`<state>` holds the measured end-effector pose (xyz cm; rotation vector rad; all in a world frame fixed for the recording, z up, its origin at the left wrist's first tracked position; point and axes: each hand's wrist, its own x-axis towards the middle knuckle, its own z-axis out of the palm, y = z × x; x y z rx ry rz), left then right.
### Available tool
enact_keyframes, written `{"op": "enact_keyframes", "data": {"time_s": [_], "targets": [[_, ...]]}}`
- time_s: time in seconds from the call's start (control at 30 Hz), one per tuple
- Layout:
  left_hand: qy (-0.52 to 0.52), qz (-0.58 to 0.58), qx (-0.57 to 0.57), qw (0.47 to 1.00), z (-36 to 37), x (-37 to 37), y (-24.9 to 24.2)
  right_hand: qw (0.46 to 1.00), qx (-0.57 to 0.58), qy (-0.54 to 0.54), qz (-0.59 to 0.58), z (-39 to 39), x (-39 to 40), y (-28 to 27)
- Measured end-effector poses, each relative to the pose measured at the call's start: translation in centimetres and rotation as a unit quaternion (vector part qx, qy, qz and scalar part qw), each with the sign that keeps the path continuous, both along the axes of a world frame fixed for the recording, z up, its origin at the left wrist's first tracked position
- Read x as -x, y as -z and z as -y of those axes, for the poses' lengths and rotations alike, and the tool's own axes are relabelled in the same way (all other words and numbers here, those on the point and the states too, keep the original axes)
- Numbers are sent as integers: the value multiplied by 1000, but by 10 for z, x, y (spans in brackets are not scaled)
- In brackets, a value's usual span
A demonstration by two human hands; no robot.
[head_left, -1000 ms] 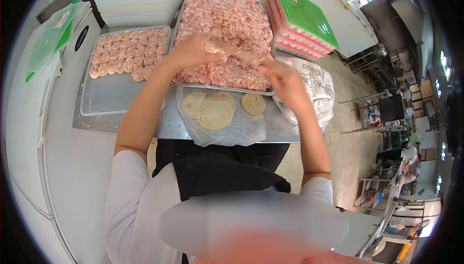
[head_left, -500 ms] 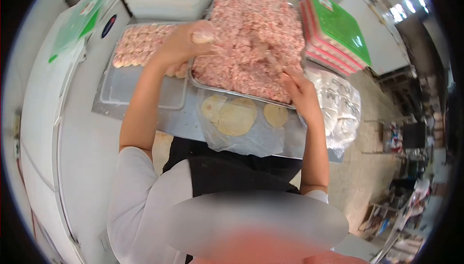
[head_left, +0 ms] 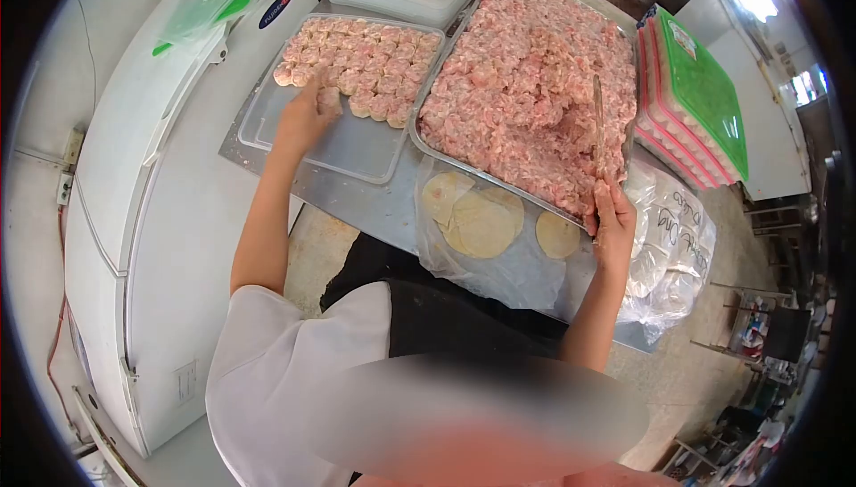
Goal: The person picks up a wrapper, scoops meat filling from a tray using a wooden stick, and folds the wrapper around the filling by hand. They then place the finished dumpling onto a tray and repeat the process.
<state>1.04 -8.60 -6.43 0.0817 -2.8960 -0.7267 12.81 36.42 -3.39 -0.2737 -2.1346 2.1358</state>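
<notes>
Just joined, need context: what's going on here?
A person's left hand has its fingers at a filled dumpling, next to the rows of dumplings on a plastic tray; whether it is gripped or merely touched is unclear. The right hand holds a thin stick over the ground-meat filling in a metal tray. Round wrappers lie on a plastic sheet nearer the person.

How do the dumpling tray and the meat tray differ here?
The dumpling tray is translucent plastic, while the meat tray is shiny metal. The dumpling tray holds individual dumplings in rows with bare space, while the meat tray is filled with loose minced meat. The dumpling tray also looks smaller than the meat tray. Both are rectangular and rest side by side on the table.
</notes>
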Motion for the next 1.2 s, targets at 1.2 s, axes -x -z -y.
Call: {"op": "enact_keyframes", "data": {"time_s": [1.2], "targets": [[477,24,-316,820,-176,-78,1,489,-867,-55,-78,5,17,-53]]}}
